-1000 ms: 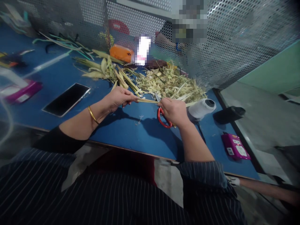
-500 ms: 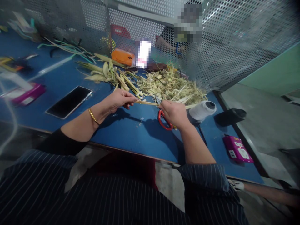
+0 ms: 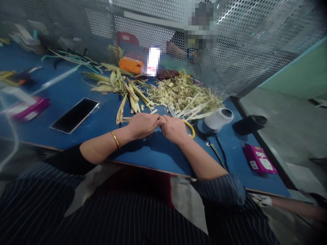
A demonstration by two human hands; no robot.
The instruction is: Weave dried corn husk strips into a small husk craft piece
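Observation:
My left hand (image 3: 145, 125) and my right hand (image 3: 174, 128) meet low over the blue table, fingertips pressed together. Both are closed in a pinch around a thin strip of dried husk, mostly hidden by the fingers. A pale husk strip (image 3: 126, 119) shows just left of my left hand. Scissors (image 3: 171, 110) stick out from behind my right hand, blades pointing away, with a yellow handle loop on the right; whether the palm grips them is hidden. Beyond the hands lie long dried husk leaves (image 3: 134, 100) and a heap of shredded husk (image 3: 186, 92).
A white thread cone (image 3: 217, 119) and a black cone (image 3: 249, 125) lie to the right, near a purple power socket (image 3: 259, 160). A phone (image 3: 75, 115) lies on the left. Behind stand an orange pack (image 3: 130, 65) and a perforated metal screen (image 3: 158, 29), with a person beyond it.
My hands have come together from holding the strip stretched between them. The scissors have turned beside my right hand: the red loop is hidden and the yellow one shows.

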